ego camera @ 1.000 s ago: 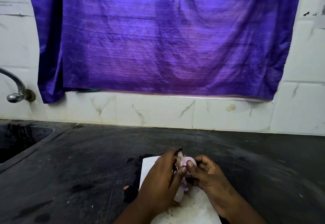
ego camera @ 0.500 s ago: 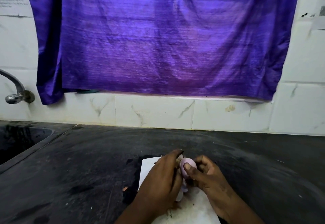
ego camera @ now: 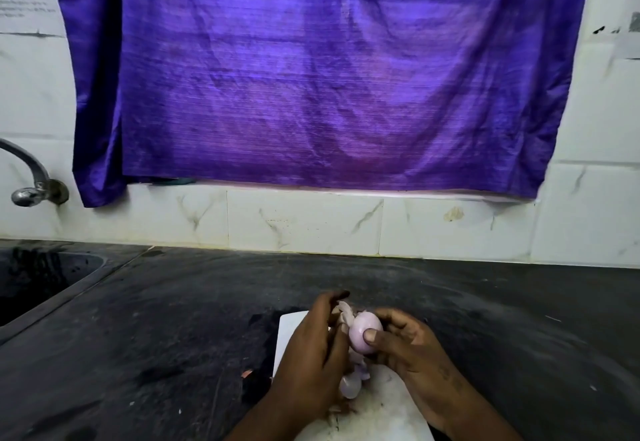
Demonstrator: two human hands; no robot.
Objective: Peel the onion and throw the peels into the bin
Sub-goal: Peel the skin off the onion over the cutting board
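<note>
Onion (ego camera: 365,331) is held just above a white board (ego camera: 287,333) at the near edge of the desk (ego camera: 173,319), about mid-width. Right hand (ego camera: 412,347) has its fingers (ego camera: 391,319) clamped round the bulb, thumb pressed on its front. Left hand (ego camera: 311,354) pinches a strip of peel (ego camera: 343,312) at the bulb's left side. Risks, as judged: the bared surface looks smooth and probably slippery, so a hard tug from the left hand could pop the bulb out of the right-hand grip onto the desk. A thin strip may tear short and leave patches on. Loose peels (ego camera: 351,380) hang and lie under the hands, and could scatter off the board. One scrap (ego camera: 246,373) already sits on the desk left of the board. No bin is in view, so carrying peels away risks dropping some. The bulb looks small, egg-shaped and pale pink with a slight sheen, mostly bare on the visible side. Its far side is hidden by the fingers.
</note>
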